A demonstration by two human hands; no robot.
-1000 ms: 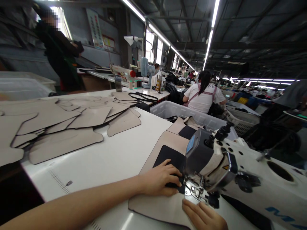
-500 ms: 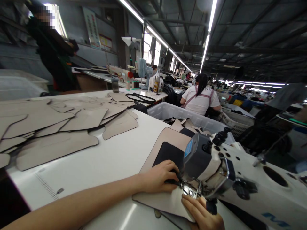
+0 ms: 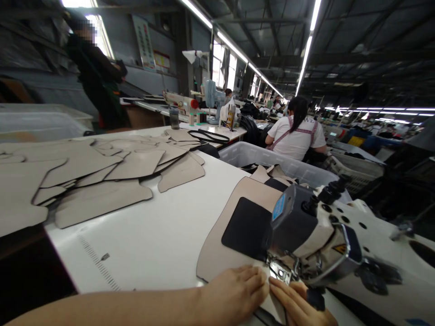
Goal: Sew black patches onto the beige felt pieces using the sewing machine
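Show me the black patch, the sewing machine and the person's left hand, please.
black patch [image 3: 246,228]: head view, middle of its dark surface.
sewing machine [image 3: 295,224]: head view, grey side of its head.
left hand [image 3: 238,290]: head view, back of the hand.

Cut pieces [image 3: 102,181] left (sewing machine [image 3: 316,235] right)

Left forearm [image 3: 118,308]: bare along its whole visible length, from the lower left edge to the wrist. Left hand [image 3: 234,292]: bare, with its back and four fingers in view. Right hand [image 3: 299,308]: bare, seen only in part, its wrist cut off by the bottom edge.
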